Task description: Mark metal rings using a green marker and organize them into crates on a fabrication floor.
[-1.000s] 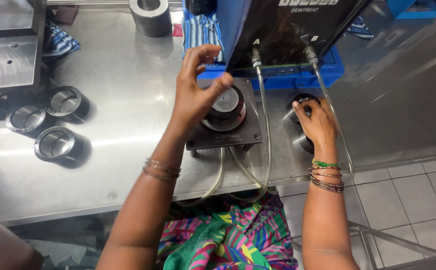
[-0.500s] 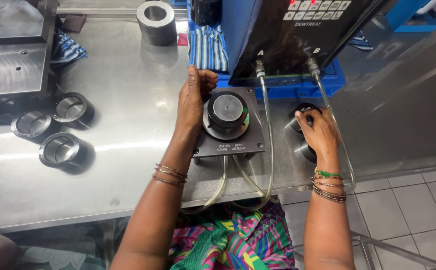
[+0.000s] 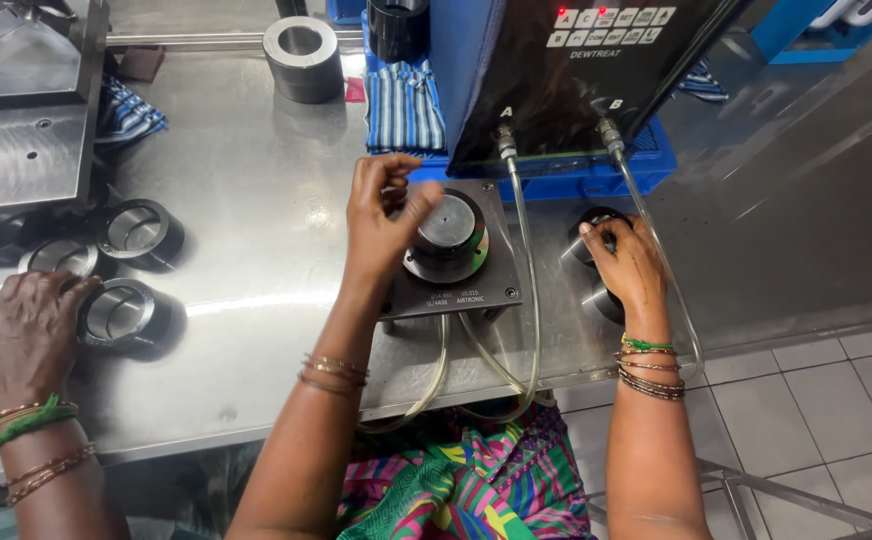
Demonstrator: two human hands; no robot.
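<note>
Your two hands work at the round gauge plug and the metal rings.

Your left hand (image 3: 384,215) hangs half open, holding nothing, just left of the round grey metal plug (image 3: 448,228) on its dark square plate (image 3: 476,290). Your right hand (image 3: 624,262) closes over a dark metal ring (image 3: 588,232). A co-worker's hand (image 3: 31,330) touches another ring (image 3: 121,312) far to your left. Careful: the clear hoses (image 3: 516,300) near your wrists can snag.
</note>
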